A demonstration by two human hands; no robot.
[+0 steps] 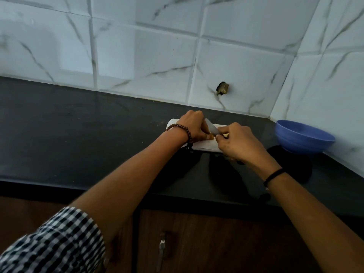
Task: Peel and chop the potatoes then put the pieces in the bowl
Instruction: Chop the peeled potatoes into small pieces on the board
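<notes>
Counter (78, 125): dark stone, polished, faint reflections. Wall tiles (157, 46): glossy white, grey marble veining; one chipped hole (223, 88), rough edges. Board (204, 144): white, matt, looks plastic. Bowl (303, 137) at 3 o'clock: smooth blue plastic. Blade (211, 128): dull grey metal. Bracelet (182, 131): wooden beads. Cabinet (216, 243): brown wood, metal handle (161, 251). Sleeve (59, 243): checked cloth.

The potato (211, 136) is almost wholly hidden: only a small brownish bit shows between the left hand (194, 125) and the right hand (239, 141), too small to tell whether it is peeled. The knife (212, 127) shows just part of its blade; the handle is buried in the right hand's grip. The white chopping board (204, 145) is largely covered by both hands. The bowl (303, 137) tilts away, its inside not visible. The checked sleeve (57, 243) is cut off by the bottom-left edge.
</notes>
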